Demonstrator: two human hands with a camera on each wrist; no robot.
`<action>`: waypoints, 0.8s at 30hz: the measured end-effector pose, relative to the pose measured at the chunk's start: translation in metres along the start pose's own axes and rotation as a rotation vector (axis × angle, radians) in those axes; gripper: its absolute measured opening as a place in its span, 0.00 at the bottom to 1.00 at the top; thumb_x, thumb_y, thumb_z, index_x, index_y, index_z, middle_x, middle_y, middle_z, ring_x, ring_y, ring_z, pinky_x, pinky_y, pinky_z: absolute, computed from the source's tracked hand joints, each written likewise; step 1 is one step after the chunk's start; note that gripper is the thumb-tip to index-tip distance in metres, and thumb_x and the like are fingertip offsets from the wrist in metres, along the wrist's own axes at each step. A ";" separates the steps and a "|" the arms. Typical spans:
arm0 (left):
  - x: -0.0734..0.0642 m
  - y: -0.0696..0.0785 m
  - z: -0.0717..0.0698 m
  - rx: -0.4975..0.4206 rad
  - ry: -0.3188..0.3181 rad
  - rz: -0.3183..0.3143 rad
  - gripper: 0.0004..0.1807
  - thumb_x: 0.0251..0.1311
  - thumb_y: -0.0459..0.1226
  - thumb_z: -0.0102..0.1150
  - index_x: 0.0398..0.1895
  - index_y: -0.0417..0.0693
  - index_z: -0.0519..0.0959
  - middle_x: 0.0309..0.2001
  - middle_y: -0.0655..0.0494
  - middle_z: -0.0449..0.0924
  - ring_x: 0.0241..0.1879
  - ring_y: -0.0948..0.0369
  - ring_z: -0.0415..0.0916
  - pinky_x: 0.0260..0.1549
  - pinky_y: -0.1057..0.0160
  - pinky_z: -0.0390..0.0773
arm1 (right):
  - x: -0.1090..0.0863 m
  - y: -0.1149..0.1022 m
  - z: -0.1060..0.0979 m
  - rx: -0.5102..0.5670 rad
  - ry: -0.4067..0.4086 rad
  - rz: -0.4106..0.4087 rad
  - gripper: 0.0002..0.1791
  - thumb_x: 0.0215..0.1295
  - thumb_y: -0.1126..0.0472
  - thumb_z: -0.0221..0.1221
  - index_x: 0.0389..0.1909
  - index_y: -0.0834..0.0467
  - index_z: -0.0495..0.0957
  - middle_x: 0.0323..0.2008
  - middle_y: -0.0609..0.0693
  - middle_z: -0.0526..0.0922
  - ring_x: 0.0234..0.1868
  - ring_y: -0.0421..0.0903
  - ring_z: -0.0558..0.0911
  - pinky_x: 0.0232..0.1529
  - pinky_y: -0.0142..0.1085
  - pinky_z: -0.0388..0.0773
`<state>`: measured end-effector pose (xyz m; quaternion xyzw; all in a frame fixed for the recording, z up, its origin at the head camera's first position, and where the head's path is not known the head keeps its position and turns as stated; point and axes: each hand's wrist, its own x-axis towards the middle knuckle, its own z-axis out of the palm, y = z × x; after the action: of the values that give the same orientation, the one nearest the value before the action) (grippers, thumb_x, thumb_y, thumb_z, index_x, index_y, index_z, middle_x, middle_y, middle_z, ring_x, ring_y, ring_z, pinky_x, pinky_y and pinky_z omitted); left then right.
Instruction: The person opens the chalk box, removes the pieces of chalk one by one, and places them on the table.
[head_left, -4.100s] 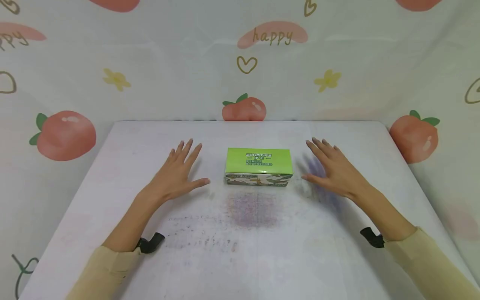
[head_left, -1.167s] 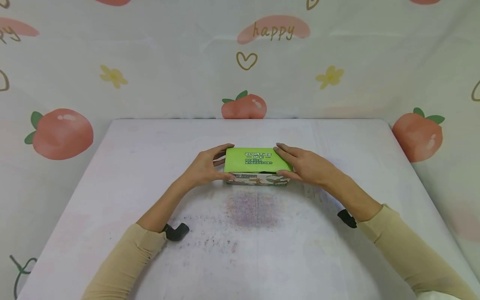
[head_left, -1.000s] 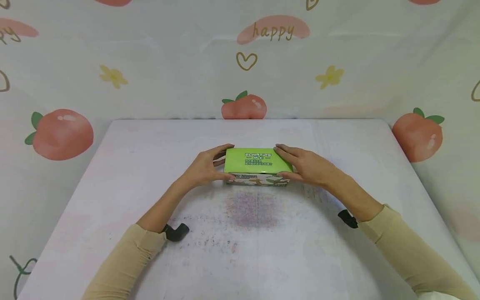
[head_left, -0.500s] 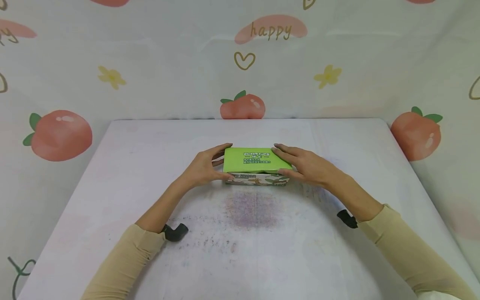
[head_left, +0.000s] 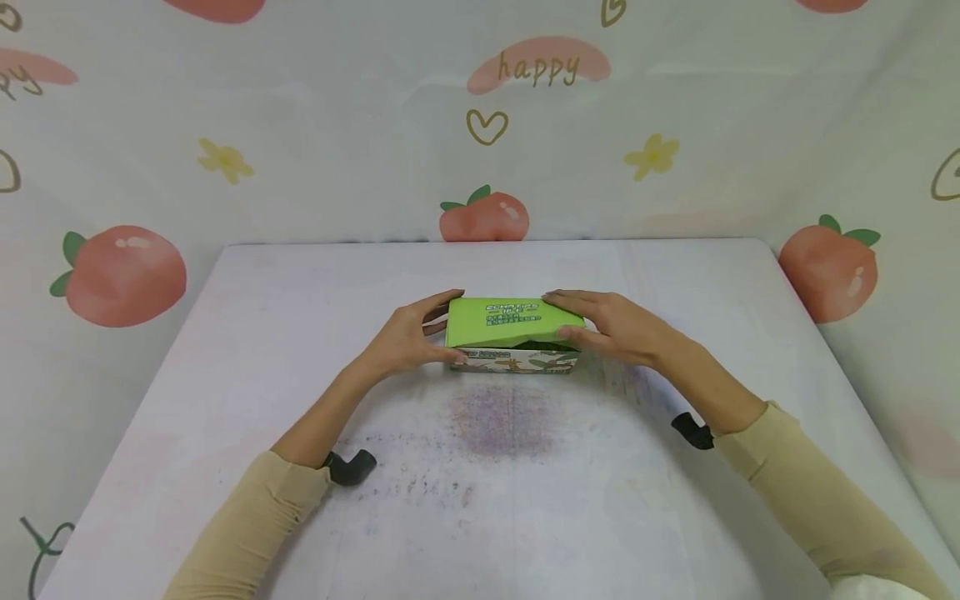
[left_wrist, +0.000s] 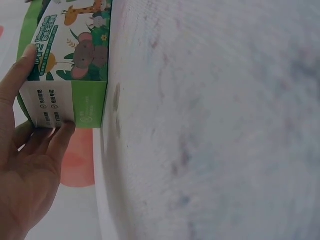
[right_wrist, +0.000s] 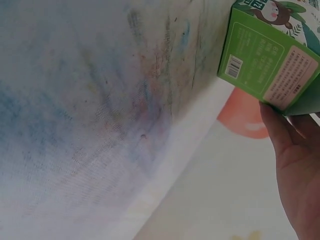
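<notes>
A small cardboard box with a bright green lid [head_left: 491,333] and printed animal pictures on its front wall [head_left: 513,362] sits mid-table. My left hand [head_left: 401,340] grips its left end, thumb on the front and fingers round the back. At the other end my right hand [head_left: 633,329] pinches the lid, thumb under its front edge and fingers at the far corner. The lid's right part is bent upward, and a dark gap shows beneath it. The left wrist view has the box's end panel [left_wrist: 52,102] beside my fingers; the right wrist view shows a green end panel with a barcode [right_wrist: 234,66].
The white table [head_left: 375,533] carries purple and grey stains in front of the box. Behind it hangs a pale cloth [head_left: 360,108] printed with peaches, flowers and hearts. A black wrist mount [head_left: 352,467] sits under the left sleeve, another [head_left: 692,431] under the right.
Both hands have come in from the sides and taken hold of the box. Over the last second the right hand has raised the lid's front right edge, widening the gap; the left hand stays put.
</notes>
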<state>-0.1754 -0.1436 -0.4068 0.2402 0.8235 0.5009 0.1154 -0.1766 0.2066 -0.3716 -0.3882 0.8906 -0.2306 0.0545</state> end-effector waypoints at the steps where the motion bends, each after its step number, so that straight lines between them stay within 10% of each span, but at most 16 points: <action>1: 0.000 0.000 0.000 -0.003 0.001 0.001 0.53 0.43 0.35 0.81 0.75 0.46 0.62 0.73 0.47 0.62 0.69 0.50 0.65 0.63 0.61 0.74 | 0.001 0.001 -0.001 0.019 0.003 0.003 0.30 0.76 0.48 0.51 0.74 0.56 0.65 0.70 0.55 0.68 0.69 0.56 0.69 0.68 0.55 0.68; 24: -0.008 0.001 -0.006 -0.145 0.038 -0.031 0.49 0.50 0.37 0.78 0.76 0.52 0.62 0.73 0.49 0.62 0.67 0.48 0.68 0.61 0.57 0.77 | -0.007 0.015 -0.025 0.278 0.258 0.157 0.13 0.71 0.55 0.59 0.52 0.53 0.85 0.46 0.45 0.87 0.46 0.43 0.85 0.50 0.40 0.82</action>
<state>-0.1709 -0.1526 -0.4036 0.2086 0.7906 0.5620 0.1247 -0.1880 0.2298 -0.3566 -0.2737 0.8773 -0.3941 0.0106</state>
